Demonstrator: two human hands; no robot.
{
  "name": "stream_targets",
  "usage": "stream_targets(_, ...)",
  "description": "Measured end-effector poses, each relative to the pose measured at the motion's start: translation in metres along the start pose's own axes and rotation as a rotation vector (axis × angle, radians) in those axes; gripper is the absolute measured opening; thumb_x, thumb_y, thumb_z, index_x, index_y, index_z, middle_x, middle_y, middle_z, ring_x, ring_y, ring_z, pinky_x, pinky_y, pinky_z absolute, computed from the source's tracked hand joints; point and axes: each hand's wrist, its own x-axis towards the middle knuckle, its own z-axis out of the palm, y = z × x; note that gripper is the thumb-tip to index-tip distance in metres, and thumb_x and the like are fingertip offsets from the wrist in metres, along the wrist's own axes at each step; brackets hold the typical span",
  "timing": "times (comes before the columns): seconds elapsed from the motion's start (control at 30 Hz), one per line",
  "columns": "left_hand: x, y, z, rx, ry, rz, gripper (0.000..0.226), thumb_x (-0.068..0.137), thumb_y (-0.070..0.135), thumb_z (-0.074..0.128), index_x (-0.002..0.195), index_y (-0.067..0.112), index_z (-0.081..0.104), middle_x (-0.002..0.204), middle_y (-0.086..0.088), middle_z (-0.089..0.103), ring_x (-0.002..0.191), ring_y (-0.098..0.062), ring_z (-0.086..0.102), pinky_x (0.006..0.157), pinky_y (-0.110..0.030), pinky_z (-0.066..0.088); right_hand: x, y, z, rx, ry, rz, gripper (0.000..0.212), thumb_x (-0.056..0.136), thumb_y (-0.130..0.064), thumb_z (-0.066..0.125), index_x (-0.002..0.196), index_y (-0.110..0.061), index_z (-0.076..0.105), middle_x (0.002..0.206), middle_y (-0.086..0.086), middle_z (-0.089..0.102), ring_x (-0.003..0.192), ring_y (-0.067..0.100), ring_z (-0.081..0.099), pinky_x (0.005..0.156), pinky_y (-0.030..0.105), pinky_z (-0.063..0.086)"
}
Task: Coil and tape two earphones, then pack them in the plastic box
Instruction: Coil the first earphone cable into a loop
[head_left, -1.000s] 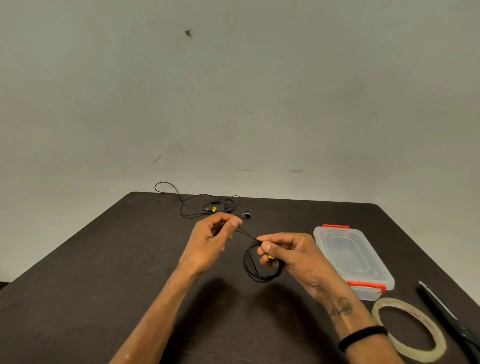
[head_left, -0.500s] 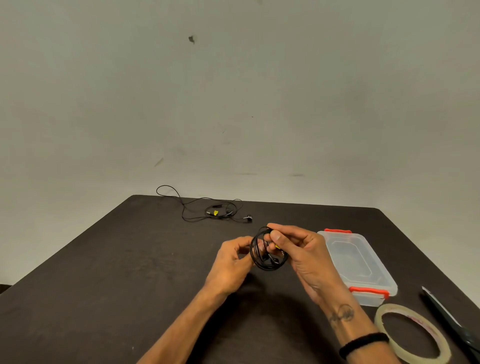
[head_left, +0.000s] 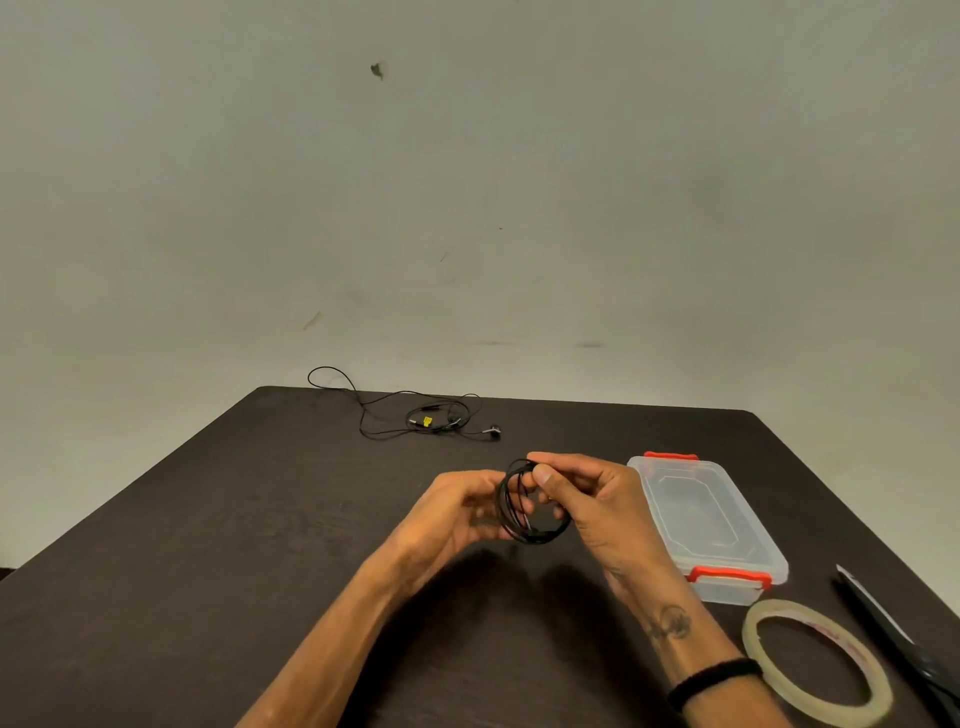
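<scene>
A black earphone wound into a coil (head_left: 524, 512) is held above the dark table between both hands. My right hand (head_left: 597, 506) pinches the top of the coil with thumb and fingers. My left hand (head_left: 462, 512) grips its left side. A second black earphone (head_left: 426, 418) with a yellow tag lies loose and uncoiled at the table's far edge. A clear plastic box (head_left: 704, 525) with red clips, lid on, sits right of my right hand. A roll of clear tape (head_left: 815, 670) lies near the front right.
Black scissors (head_left: 893, 639) lie along the right edge of the table, beside the tape roll. The dark table (head_left: 208, 571) ends at a pale wall behind. One loop of the loose earphone's cable hangs past the far edge.
My left hand came in from the stretched-out cable to the coil, and the remaining wire has been wound into the loop. Both hands now hold the coil together.
</scene>
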Motion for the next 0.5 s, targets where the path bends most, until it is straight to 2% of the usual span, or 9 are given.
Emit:
stream_targets(0.07, -0.0008, 0.0015, -0.0004, 0.067, 0.009, 0.024, 0.033, 0.105, 0.029, 0.054, 0.115, 0.009, 0.078, 0.116, -0.018, 0.076, 0.103, -0.026, 0.07, 0.095, -0.047, 0.055, 0.0003, 0.001, 0.0, -0.01, 0.011, -0.005, 0.019, 0.094, -0.009, 0.075, 0.106, -0.022, 0.082, 0.091, 0.0, 0.083, 0.078, 0.008, 0.073, 0.071, 0.018, 0.055)
stream_targets(0.13, -0.0015, 0.0016, -0.0009, 0.231, 0.024, 0.061, 0.026, 0.103, 0.028, 0.063, 0.117, 0.014, 0.079, 0.113, -0.014, 0.077, 0.104, -0.024, 0.07, 0.094, -0.041, 0.058, 0.0, 0.0018, -0.0005, -0.036, 0.008, -0.012, 0.019, 0.094, -0.01, 0.075, 0.107, -0.023, 0.082, 0.091, -0.001, 0.083, 0.077, 0.006, 0.073, 0.072, 0.018, 0.055)
stream_targets(0.2, -0.001, 0.0015, -0.0015, 0.294, 0.061, 0.08, 0.02, 0.1, 0.019, 0.068, 0.115, 0.016, 0.079, 0.106, -0.007, 0.078, 0.097, -0.015, 0.071, 0.083, -0.028, 0.058, -0.0003, 0.0025, -0.0005, -0.061, 0.007, -0.026, 0.019, 0.094, -0.011, 0.075, 0.107, -0.023, 0.082, 0.09, -0.002, 0.083, 0.077, 0.006, 0.073, 0.072, 0.018, 0.056)
stream_targets(0.27, -0.0012, 0.0018, -0.0012, 0.29, 0.071, 0.101, 0.02, 0.098, 0.008, 0.068, 0.113, 0.014, 0.079, 0.104, -0.003, 0.08, 0.093, -0.009, 0.073, 0.079, -0.022, 0.057, 0.0, 0.0031, 0.0001, -0.074, 0.01, -0.039, 0.018, 0.094, -0.01, 0.076, 0.106, -0.022, 0.082, 0.09, -0.003, 0.083, 0.078, 0.008, 0.074, 0.074, 0.018, 0.056)
stream_targets(0.4, -0.001, 0.0055, 0.0015, 0.315, 0.097, 0.153, 0.025, 0.094, 0.003, 0.072, 0.114, 0.017, 0.076, 0.102, -0.008, 0.08, 0.091, -0.012, 0.074, 0.08, -0.023, 0.059, 0.0003, 0.0041, 0.0009, -0.1, 0.01, -0.062, 0.019, 0.094, -0.009, 0.076, 0.105, -0.024, 0.082, 0.087, -0.003, 0.082, 0.075, 0.005, 0.072, 0.074, 0.019, 0.055)
stream_targets(0.5, 0.0001, 0.0033, -0.0028, 0.431, 0.136, 0.187, 0.025, 0.095, 0.004, 0.07, 0.11, 0.023, 0.079, 0.103, -0.002, 0.079, 0.094, -0.01, 0.071, 0.084, -0.024, 0.057, -0.0009, 0.0028, 0.0018, -0.122, 0.001, -0.07, 0.02, 0.094, -0.01, 0.076, 0.103, -0.027, 0.082, 0.087, -0.004, 0.082, 0.075, 0.005, 0.072, 0.075, 0.018, 0.056)
